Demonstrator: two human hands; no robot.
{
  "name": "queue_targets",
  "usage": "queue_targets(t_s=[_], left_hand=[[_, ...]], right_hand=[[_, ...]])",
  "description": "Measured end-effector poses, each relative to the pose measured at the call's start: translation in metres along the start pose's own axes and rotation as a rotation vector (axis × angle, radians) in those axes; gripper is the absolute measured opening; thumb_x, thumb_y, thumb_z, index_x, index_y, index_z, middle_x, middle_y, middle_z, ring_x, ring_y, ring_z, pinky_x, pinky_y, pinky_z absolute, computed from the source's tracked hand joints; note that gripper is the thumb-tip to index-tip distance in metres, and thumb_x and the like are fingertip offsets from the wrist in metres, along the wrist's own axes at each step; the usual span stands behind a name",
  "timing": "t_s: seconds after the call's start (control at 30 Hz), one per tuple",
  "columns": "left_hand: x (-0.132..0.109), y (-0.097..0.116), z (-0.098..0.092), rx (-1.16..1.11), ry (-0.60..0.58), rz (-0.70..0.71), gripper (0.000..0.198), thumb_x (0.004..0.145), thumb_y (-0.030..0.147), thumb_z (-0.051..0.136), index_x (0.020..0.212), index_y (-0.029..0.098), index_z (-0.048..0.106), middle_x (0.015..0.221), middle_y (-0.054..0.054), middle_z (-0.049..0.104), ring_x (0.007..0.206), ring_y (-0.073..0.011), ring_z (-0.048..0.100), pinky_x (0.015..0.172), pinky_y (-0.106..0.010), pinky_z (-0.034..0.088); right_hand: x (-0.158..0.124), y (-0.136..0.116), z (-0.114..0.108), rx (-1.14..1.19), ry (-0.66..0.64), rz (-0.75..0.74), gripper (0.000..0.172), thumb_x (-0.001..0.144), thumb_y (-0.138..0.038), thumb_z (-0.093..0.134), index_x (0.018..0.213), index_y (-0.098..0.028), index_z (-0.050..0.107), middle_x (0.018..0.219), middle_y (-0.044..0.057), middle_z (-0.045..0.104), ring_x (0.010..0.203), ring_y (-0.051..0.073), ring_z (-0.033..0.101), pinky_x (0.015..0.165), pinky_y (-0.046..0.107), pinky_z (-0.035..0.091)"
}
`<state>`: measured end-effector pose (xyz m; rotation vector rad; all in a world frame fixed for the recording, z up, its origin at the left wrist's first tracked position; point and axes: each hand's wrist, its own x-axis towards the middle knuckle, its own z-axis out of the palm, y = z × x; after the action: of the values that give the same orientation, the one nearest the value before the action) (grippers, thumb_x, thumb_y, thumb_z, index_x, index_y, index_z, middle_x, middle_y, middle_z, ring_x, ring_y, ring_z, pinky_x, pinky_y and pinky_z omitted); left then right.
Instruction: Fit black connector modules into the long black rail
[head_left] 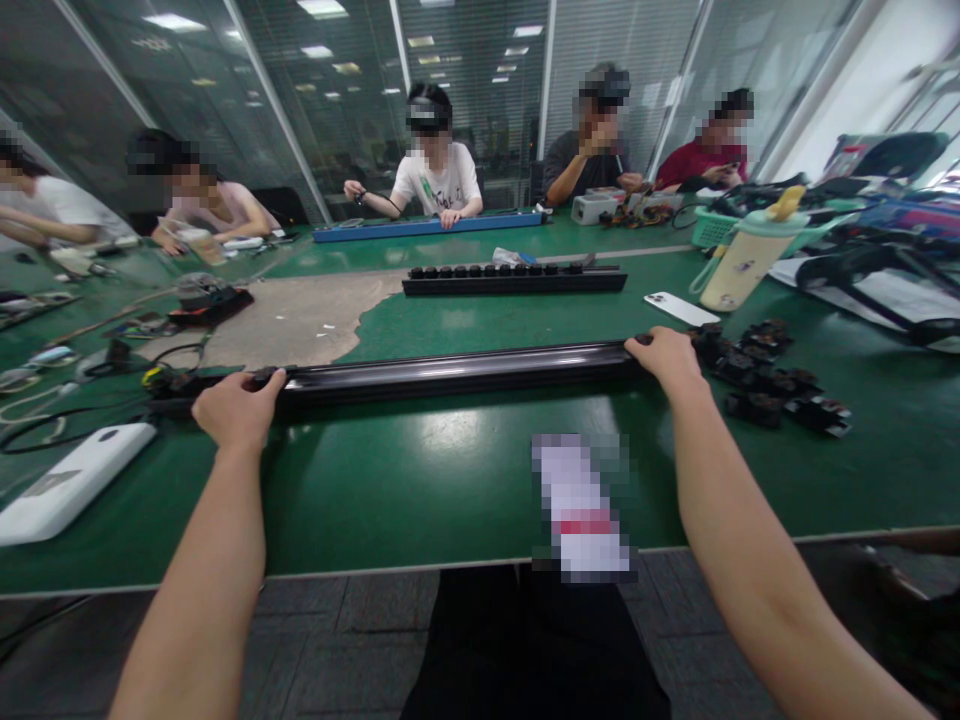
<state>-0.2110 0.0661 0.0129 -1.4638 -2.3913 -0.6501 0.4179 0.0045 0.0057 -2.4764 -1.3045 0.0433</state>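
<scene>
A long black bar with a shiny, rail-like channel (450, 370) lies crosswise on the green table in front of me. Its left end is gripped by my left hand (238, 408), thumb along the top edge. At the other end my right hand (667, 362) is closed round the bar, the fingertips partly hidden behind it. Several small black blocks (772, 375) lie loose just right of my right hand. Beyond the bar rests a second black rail (517, 282) with a row of round black knobs along its top.
A pixelated phone (581, 505) lies near the table's front edge, a white case (75, 480) at left. A white phone (681, 308) and a tumbler (754, 260) stand right. Cables and a dark device (208, 298) sit left. Several people work opposite, one holding a blue bar (427, 229).
</scene>
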Motion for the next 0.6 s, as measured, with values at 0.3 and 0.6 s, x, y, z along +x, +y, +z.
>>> queue_targets(t_s=[0.3, 0.6], left_hand=[[-0.0002, -0.0015, 0.0026, 0.010, 0.021, 0.011, 0.073, 0.078, 0.073, 0.050, 0.115, 0.014, 0.073, 0.109, -0.018, 0.073, 0.103, -0.0330, 0.064, 0.092, -0.043, 0.045], [0.0019, -0.0013, 0.0035, 0.014, 0.017, 0.000, 0.075, 0.076, 0.074, 0.052, 0.115, 0.014, 0.073, 0.109, -0.018, 0.073, 0.102, -0.0328, 0.064, 0.091, -0.042, 0.045]], right_hand=[[0.0014, 0.0000, 0.0032, 0.005, 0.044, -0.002, 0.044, 0.085, -0.043, 0.056, 0.108, -0.008, 0.072, 0.103, 0.022, 0.072, 0.100, 0.032, 0.067, 0.084, 0.037, 0.050], [0.0035, 0.0022, 0.0018, 0.013, 0.041, 0.032, 0.044, 0.085, -0.043, 0.058, 0.109, -0.008, 0.071, 0.106, 0.023, 0.071, 0.103, 0.033, 0.067, 0.085, 0.038, 0.051]])
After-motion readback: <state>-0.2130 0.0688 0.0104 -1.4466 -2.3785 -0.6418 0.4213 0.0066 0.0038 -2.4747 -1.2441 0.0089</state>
